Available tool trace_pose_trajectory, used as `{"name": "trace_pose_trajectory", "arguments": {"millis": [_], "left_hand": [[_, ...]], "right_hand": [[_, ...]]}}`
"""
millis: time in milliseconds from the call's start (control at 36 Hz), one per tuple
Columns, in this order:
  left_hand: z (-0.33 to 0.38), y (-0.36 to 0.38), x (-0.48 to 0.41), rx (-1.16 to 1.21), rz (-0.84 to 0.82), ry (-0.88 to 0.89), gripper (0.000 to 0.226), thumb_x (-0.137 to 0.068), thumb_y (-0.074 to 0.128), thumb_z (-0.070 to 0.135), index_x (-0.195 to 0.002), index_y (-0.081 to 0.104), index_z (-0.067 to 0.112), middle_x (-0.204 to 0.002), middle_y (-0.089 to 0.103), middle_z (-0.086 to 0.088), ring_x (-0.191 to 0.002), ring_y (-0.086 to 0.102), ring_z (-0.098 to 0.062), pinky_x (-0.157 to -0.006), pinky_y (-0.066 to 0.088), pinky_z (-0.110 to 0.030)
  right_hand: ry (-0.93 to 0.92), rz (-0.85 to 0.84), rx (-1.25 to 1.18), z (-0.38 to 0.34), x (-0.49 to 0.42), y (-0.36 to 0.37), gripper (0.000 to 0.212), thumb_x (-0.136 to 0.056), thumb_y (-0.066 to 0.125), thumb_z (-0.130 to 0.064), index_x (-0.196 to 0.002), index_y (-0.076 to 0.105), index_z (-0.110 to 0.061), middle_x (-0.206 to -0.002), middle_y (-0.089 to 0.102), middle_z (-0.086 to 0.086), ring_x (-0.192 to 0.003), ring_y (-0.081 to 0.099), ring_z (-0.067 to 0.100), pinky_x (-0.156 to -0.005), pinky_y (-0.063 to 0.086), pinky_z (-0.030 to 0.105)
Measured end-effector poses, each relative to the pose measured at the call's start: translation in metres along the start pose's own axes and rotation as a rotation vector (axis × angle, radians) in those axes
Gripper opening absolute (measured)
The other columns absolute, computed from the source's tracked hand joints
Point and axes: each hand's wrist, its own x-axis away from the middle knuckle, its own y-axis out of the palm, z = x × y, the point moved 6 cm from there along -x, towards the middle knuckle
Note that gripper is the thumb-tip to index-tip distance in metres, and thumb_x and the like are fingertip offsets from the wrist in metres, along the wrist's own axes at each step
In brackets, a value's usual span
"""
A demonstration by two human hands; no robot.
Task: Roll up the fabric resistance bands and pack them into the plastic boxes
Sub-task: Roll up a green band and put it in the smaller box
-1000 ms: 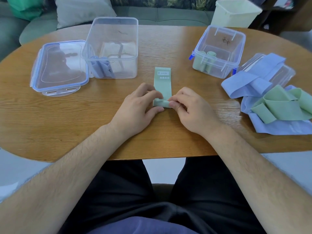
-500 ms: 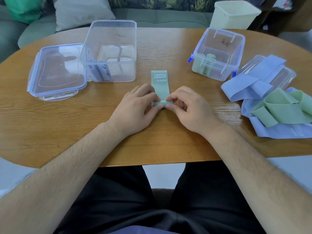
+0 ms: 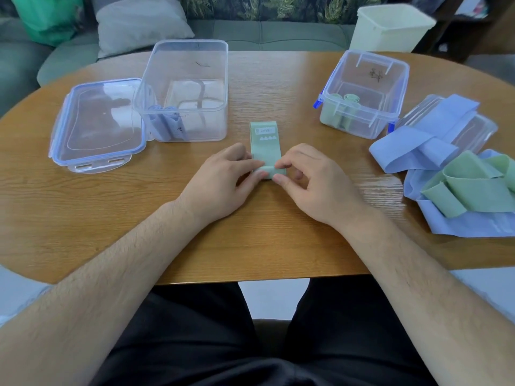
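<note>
Head view: green band (image 3: 264, 140), rolled end between left and right fingers (image 3: 252, 163).

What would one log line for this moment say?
left hand, right hand: pinching green band | near end: rolled | far end: flat

A home living room is indicated: an oval wooden table (image 3: 83, 218) is set just in front of a grey-green sofa (image 3: 278, 34), on which a pale pillow (image 3: 139, 23) and a green bag (image 3: 47, 18) are seen. Leaf-patterned upholstery (image 3: 278, 6) is seen behind.
</note>
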Motion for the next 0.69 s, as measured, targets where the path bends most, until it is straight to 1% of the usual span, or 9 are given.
{"name": "trace_pose_trajectory", "arguments": {"millis": [56,111,222,278,389,444,500,611,694], "left_hand": [[0.0,0.0,-0.001,-0.002,0.003,0.008,0.036,-0.101,0.053,0.038,-0.115,0.075,0.013,-0.095,0.056,-0.005,-0.096,0.063,-0.021,-0.084,0.053,-0.045],[0.0,-0.001,-0.003,-0.019,0.015,0.015,0.033,-0.102,0.055,0.035,-0.116,0.075,0.012,-0.101,0.055,-0.006,-0.096,0.06,-0.021,-0.086,0.052,-0.043],[-0.001,0.0,-0.007,-0.049,0.003,0.072,0.033,-0.104,0.052,0.032,-0.12,0.073,0.013,-0.129,0.059,-0.005,-0.115,0.058,-0.022,-0.099,0.048,-0.043],[-0.002,0.001,-0.011,-0.041,-0.023,0.068,0.031,-0.104,0.051,0.031,-0.12,0.072,0.015,-0.122,0.066,0.0,-0.111,0.061,-0.02,-0.094,0.051,-0.046],[-0.003,-0.001,-0.013,-0.031,-0.02,0.053,0.028,-0.104,0.052,0.028,-0.116,0.073,0.013,-0.104,0.067,-0.001,-0.096,0.062,-0.018,-0.084,0.052,-0.042],[-0.003,-0.002,-0.013,-0.016,0.003,0.041,0.029,-0.103,0.053,0.029,-0.118,0.071,0.013,-0.1,0.065,0.002,-0.091,0.06,-0.015,-0.082,0.051,-0.037],[-0.002,-0.002,-0.013,0.002,0.017,0.017,0.03,-0.102,0.057,0.032,-0.122,0.067,0.012,-0.096,0.055,0.01,-0.086,0.051,-0.007,-0.081,0.045,-0.029],[-0.006,0.001,-0.016,0.021,0.011,-0.024,0.025,-0.097,0.063,0.036,-0.113,0.059,0.018,-0.097,0.051,0.013,-0.089,0.047,-0.007,-0.082,0.039,-0.026],[-0.009,0.003,-0.019,0.01,0.021,-0.029,0.02,-0.096,0.064,0.034,-0.103,0.059,0.016,-0.092,0.047,0.011,-0.086,0.046,-0.011,-0.078,0.036,-0.026]], "right_hand": [[-0.002,-0.01,0.014,0.001,-0.002,-0.001,0.014,-0.092,0.07,-0.028,-0.104,0.068,-0.021,-0.101,0.057,-0.011,-0.078,0.052,0.01,-0.074,0.049,0.028],[0.003,-0.023,0.007,0.003,-0.006,-0.001,0.013,-0.092,0.071,-0.027,-0.104,0.069,-0.021,-0.1,0.057,-0.012,-0.076,0.051,0.009,-0.073,0.05,0.031],[0.025,-0.032,-0.023,0.008,-0.012,-0.001,0.012,-0.093,0.07,-0.024,-0.103,0.072,-0.019,-0.097,0.058,-0.013,-0.075,0.051,0.006,-0.073,0.049,0.031],[0.041,-0.034,-0.039,0.01,-0.014,0.001,0.011,-0.094,0.068,-0.025,-0.103,0.073,-0.018,-0.096,0.059,-0.012,-0.076,0.052,0.006,-0.074,0.049,0.031],[0.063,-0.035,-0.045,0.015,-0.018,0.003,0.013,-0.096,0.066,-0.025,-0.103,0.074,-0.019,-0.094,0.059,-0.012,-0.078,0.052,0.008,-0.076,0.049,0.031],[0.069,-0.027,-0.022,0.016,-0.021,0.005,0.015,-0.098,0.064,-0.025,-0.103,0.075,-0.018,-0.094,0.056,-0.013,-0.082,0.048,0.006,-0.077,0.044,0.022],[0.08,-0.014,0.004,0.018,-0.024,0.006,0.018,-0.099,0.062,-0.024,-0.102,0.077,-0.014,-0.094,0.054,-0.011,-0.086,0.045,0.005,-0.076,0.036,0.014],[0.101,-0.009,0.015,0.021,-0.031,0.009,0.02,-0.1,0.059,-0.022,-0.103,0.076,-0.011,-0.093,0.053,-0.006,-0.087,0.046,0.009,-0.079,0.04,0.024],[0.072,0.027,-0.016,0.015,-0.03,0.006,0.012,-0.1,0.059,-0.022,-0.108,0.066,-0.017,-0.087,0.055,-0.007,-0.078,0.048,0.006,-0.075,0.046,0.029]]}}
